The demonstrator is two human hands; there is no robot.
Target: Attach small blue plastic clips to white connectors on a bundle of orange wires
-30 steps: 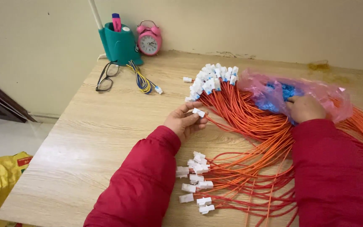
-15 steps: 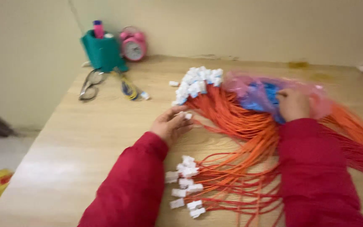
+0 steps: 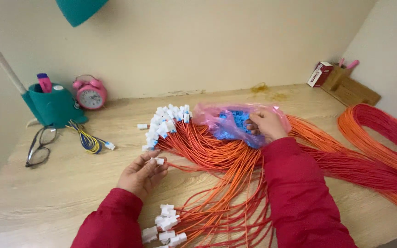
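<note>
The left hand (image 3: 141, 175) pinches a small white plastic connector (image 3: 158, 161) between thumb and fingertips, and the orange wire that ends in it runs off to the right into the main bundle. The right hand (image 3: 263, 125) has its fingers curled down into a pink plastic bag (image 3: 217, 117) of small blue parts (image 3: 238, 123); whether the fingers have closed on any piece inside the bag cannot be told. Both arms wear red sleeves.

The bag lies on top of a thick bundle of orange wires (image 3: 217, 158) spread across the light wooden desk (image 3: 60, 188). A cluster of white connectors (image 3: 165, 123) caps the wire ends just above the left hand, and one loose white connector (image 3: 142, 126) lies just left of that cluster. A second, smaller group of white connectors (image 3: 165, 227) sits near the front edge, between the two sleeves. At the far right, a large coil of orange and red wire (image 3: 382, 138) loops over the desk edge.

Well apart on the left lie black-framed glasses (image 3: 39, 148) and a short yellow-and-blue wire harness (image 3: 87, 140). Behind them stand a teal lamp base with a pen holder (image 3: 51, 106) and a pink alarm clock (image 3: 89, 93). In the far right corner sit a small red-and-white box (image 3: 320, 74) and a wooden tray (image 3: 351, 87).
</note>
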